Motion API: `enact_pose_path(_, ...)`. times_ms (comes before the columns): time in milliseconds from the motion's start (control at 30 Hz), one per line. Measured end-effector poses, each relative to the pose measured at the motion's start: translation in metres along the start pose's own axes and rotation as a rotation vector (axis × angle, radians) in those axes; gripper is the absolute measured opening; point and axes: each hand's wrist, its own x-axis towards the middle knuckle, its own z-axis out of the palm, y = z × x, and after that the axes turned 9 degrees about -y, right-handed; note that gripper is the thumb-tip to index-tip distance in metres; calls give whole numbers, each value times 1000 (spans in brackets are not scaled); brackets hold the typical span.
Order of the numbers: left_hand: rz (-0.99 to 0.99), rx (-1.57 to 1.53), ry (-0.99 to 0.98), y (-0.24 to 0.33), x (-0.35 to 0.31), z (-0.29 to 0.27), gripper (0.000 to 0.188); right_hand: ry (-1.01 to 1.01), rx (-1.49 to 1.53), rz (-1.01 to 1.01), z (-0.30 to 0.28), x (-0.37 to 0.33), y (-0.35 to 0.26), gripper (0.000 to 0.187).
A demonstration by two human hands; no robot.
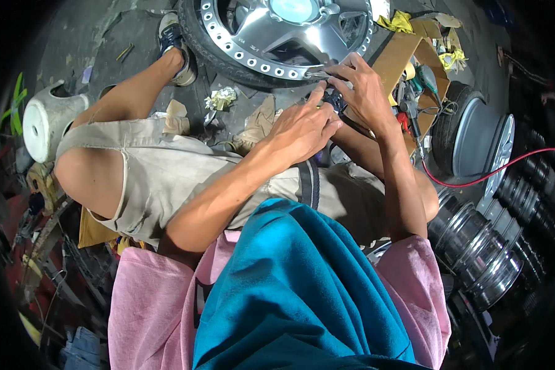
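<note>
In front of me lies a silver alloy wheel (259, 38) with a black tire (211, 60) around it. Bolt holes run along its polished lip. My right hand (365, 89) is at the near right part of the lip, its fingers pinched on a slim metal tool (318, 74) whose tip meets one of the holes. The exact kind of tool is too small to make out. Just left of it and nearer to me, my left hand (297, 132) has its index finger stretched toward the tire edge. Its thumb is apart and nothing shows in it.
An open cardboard box (407, 52) with power tools stands right of the wheel, a red hose (475, 184) beside it. Farther right are another wheel (475, 139) and stacked chrome rims (475, 246). A white tub (40, 126) lies at left; crumpled paper (221, 98) litters the floor.
</note>
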Motion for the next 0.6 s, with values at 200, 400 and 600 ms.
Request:
enact_pose_path(200,-6,0,-5,-4,-1,4,39,-64,-115,-22,-8,11,1,19)
enact_pose_path(400,19,10,-14,-4,-2,4,39,-101,-429,-310,-21,38,-4,22)
enact_pose_path(600,20,24,-14,-6,-3,7,37,-246,-741,-523,-27,57,-23,22)
